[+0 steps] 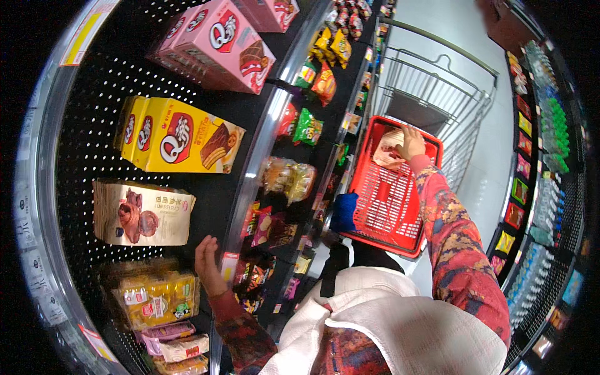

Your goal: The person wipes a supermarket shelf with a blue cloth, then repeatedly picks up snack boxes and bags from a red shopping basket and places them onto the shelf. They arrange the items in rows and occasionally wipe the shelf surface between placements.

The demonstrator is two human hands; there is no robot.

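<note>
My right hand point(411, 144) is on a cream plastic bag point(390, 146) with a brown picture, at the far end of the red plastic basket point(389, 197). Its fingers lie over the bag's upper right side. My left hand point(210, 269) is at the front edge of the left shelf, holding nothing, with its fingers pointing away from me. Nearest to it stands a cream croissant bag point(143, 213), apart from the fingertips. Just left of that hand are clear packs of yellow bread point(159, 297).
Yellow cake boxes point(194, 136) and pink ones point(225, 47) stand farther along the shelf. Snack bags point(308, 126) fill lower shelves. A metal shopping cart point(417, 84) is beyond the basket. Blue material point(344, 212) touches the basket's left rim. Bottles point(554, 131) line the right shelves.
</note>
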